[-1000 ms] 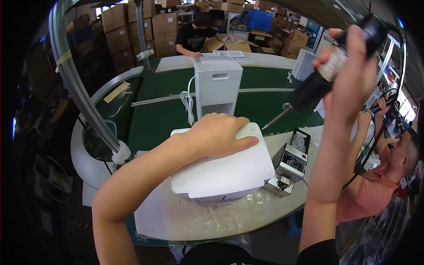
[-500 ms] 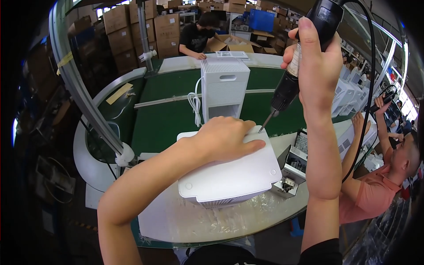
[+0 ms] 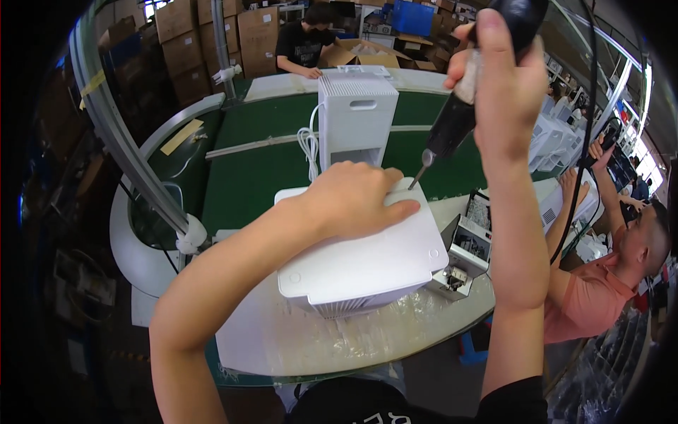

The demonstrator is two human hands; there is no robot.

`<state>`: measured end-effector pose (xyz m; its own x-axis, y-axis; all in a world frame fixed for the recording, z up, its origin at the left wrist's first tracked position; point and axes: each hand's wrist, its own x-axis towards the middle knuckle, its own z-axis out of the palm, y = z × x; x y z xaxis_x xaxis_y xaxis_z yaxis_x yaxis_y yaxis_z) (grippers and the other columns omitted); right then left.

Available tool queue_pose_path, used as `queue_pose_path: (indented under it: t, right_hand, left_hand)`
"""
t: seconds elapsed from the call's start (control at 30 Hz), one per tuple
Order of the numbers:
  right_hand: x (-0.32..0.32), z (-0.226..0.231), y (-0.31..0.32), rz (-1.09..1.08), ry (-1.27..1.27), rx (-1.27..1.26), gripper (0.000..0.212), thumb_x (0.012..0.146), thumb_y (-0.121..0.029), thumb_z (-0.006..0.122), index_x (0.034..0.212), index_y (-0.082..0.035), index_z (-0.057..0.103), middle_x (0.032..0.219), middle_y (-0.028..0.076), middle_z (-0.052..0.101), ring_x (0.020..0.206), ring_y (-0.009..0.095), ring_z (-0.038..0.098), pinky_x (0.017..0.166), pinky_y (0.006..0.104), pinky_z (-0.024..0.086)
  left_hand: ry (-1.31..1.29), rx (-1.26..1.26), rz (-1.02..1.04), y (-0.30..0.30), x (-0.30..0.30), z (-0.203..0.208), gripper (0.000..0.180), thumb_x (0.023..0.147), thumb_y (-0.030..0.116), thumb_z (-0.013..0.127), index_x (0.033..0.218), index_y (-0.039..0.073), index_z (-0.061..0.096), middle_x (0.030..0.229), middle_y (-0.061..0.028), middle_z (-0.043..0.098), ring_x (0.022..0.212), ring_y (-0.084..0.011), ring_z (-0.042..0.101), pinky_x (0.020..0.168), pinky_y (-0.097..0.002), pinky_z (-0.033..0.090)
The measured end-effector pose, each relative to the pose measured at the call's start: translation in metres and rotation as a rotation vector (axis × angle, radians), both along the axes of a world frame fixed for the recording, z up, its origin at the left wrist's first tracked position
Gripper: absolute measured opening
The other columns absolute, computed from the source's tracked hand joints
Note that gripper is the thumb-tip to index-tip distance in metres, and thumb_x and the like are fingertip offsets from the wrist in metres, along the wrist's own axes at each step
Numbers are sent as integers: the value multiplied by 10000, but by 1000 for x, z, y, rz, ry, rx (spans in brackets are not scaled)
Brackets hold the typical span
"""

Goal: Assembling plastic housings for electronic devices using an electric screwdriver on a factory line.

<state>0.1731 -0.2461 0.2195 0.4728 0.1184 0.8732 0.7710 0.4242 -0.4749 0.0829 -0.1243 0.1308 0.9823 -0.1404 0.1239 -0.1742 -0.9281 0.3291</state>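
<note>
A white appliance [image 3: 353,265] with a smooth top face and a slotted side sits on the worktable in front of me. Across that face lies my left hand [image 3: 349,201], its fingers bent over the far edge and its thumb pointing right on the surface; those fingertips are partly hidden. My right hand [image 3: 512,95] is wrapped around a black electric screwdriver [image 3: 450,127], held tilted. The thin bit comes down to the far right corner of the face, beside my left thumb. No screw can be made out there.
A second white appliance [image 3: 357,120] with a coiled white cable [image 3: 308,145] stands on the green conveyor [image 3: 265,155]. Open metal boxes with parts [image 3: 462,251] lie at right. A metal post [image 3: 131,141] rises at left. Co-workers are across the belt [image 3: 304,46] and at right [image 3: 593,297].
The whole view has shifted, so everything sits a little higher in the picture. Both hands keep their places on the appliance and screwdriver, and the bit stays at the same corner.
</note>
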Motion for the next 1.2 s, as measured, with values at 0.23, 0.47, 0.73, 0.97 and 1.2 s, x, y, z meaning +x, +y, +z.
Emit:
queue_pose_path:
  t: [0.23, 0.47, 0.73, 0.97, 1.2]
  right_hand:
    - [-17, -32, -101, -415, -8, 197, 235, 909, -197, 557, 975, 13, 476, 823, 114, 592, 499, 124, 537, 457, 257, 467]
    - [-4, -204, -163, -726, 218, -4, 297, 903, -57, 494, 1147, 24, 345, 869, 114, 551, 544, 134, 542, 502, 270, 468]
    - [0, -248, -150, -624, 235, 7, 333, 894, -59, 526, 1155, -14, 323, 892, 98, 541, 586, 124, 542, 547, 249, 460]
    - [-57, -177, -140, 28, 491, -116, 529, 913, -294, 543, 1329, -51, 327, 831, 107, 584, 448, 144, 509, 376, 265, 428]
    - [-82, -20, -79, 831, -9, 134, 371, 938, -216, 465, 1250, -39, 370, 860, 48, 480, 628, 93, 458, 610, 298, 469]
  left_hand:
    - [-297, -67, 130, 36, -40, -10, 334, 857, 276, 545, 975, -25, 630, 886, -238, 644, 795, -392, 624, 766, -422, 492]
    - [-134, -731, 347, 51, -76, -36, 418, 849, 152, 552, 1236, 3, 501, 1060, -115, 586, 923, -168, 588, 809, -274, 467]
    - [-299, -1440, 341, 43, -83, -67, 589, 789, 252, 541, 1314, 29, 395, 1088, -147, 538, 944, -192, 575, 802, -272, 471]
    - [-372, -1540, 249, 42, -89, -84, 447, 822, 127, 507, 1247, 18, 421, 1031, -91, 532, 902, -141, 530, 784, -259, 445]
    - [-369, -1610, 173, 43, -87, -86, 465, 802, 130, 510, 1244, 17, 419, 1049, -95, 531, 924, -145, 529, 795, -269, 442]
